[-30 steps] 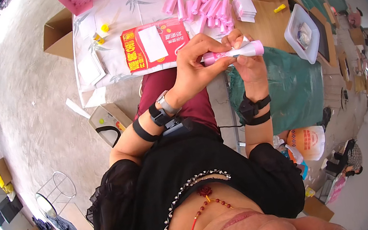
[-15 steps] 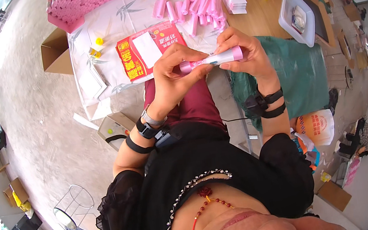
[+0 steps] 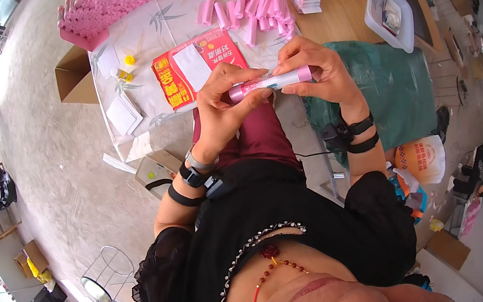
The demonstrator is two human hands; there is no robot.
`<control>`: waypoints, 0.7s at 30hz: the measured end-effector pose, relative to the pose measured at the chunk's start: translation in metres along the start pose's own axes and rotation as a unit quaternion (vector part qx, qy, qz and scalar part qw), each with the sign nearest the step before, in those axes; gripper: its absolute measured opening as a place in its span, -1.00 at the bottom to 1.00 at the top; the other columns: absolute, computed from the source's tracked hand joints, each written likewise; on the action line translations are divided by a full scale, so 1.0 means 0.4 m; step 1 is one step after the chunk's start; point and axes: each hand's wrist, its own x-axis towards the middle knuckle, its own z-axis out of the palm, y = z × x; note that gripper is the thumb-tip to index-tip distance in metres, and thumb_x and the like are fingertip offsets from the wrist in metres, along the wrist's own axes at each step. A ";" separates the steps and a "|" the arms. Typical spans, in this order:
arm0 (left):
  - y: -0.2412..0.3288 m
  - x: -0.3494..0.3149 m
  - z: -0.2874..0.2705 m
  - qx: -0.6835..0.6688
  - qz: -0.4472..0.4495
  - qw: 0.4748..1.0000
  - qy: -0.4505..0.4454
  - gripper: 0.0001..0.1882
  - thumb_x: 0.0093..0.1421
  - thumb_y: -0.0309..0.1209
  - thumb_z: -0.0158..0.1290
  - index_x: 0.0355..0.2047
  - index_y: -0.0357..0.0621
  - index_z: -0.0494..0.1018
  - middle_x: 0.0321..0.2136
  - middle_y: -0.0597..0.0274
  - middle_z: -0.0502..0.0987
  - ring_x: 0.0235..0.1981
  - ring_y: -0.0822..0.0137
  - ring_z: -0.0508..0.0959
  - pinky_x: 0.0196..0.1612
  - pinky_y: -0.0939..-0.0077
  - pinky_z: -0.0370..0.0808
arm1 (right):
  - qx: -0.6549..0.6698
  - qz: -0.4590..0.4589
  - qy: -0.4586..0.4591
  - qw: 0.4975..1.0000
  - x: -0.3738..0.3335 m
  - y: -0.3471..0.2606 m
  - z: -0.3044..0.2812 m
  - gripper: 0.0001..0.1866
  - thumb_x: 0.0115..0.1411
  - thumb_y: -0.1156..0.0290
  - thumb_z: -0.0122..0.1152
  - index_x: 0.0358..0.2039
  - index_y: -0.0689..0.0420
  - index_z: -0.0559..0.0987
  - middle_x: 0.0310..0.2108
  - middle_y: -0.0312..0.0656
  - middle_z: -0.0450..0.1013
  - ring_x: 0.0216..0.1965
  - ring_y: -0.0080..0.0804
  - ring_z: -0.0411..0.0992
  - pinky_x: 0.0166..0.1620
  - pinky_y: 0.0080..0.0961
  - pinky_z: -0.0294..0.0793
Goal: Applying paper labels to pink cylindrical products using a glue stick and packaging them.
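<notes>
While left hand [image 3: 228, 95] and right hand [image 3: 322, 73] pinch, pink tube [image 3: 273, 82] hovers

By the near edge of the table [image 3: 135, 48], it looks light, stiff, smooth, best gripped near both ends; loose tubes [image 3: 263, 4] lie toward the far right corner.

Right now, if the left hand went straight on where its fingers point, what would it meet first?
Probably the right hand, at the other end of the held tube; depth is unclear.
</notes>
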 end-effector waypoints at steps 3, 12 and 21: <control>-0.006 0.003 -0.004 0.014 0.022 0.999 -0.027 -0.69 0.10 -0.57 0.41 -0.11 -0.20 0.72 -0.28 0.25 0.62 -0.23 0.42 0.53 -0.10 0.52 0.46 | -0.014 -0.011 -0.012 1.000 0.004 -0.004 0.002 -0.67 0.09 0.55 0.53 -0.09 0.13 0.71 -0.11 -0.24 0.52 -0.05 -0.41 0.50 0.05 -0.48 0.49; -0.006 0.008 -0.005 0.018 0.028 0.999 -0.033 -0.71 0.08 -0.57 0.42 -0.15 -0.20 0.72 -0.28 0.24 0.61 -0.22 0.41 0.54 -0.10 0.52 0.46 | -0.004 0.013 0.039 0.999 -0.013 -0.017 0.030 -0.75 0.17 0.60 0.42 -0.11 0.21 0.70 -0.11 -0.20 0.48 -0.08 -0.51 0.47 -0.01 -0.58 0.48; 0.004 0.003 0.000 -0.013 0.007 0.999 -0.037 -0.74 0.10 -0.56 0.41 -0.17 -0.20 0.72 -0.29 0.24 0.61 -0.23 0.43 0.57 -0.12 0.53 0.48 | 0.008 -0.001 0.047 0.999 -0.017 -0.022 0.034 -0.77 0.18 0.63 0.37 -0.13 0.20 0.69 -0.13 -0.18 0.47 -0.07 -0.48 0.46 -0.01 -0.55 0.47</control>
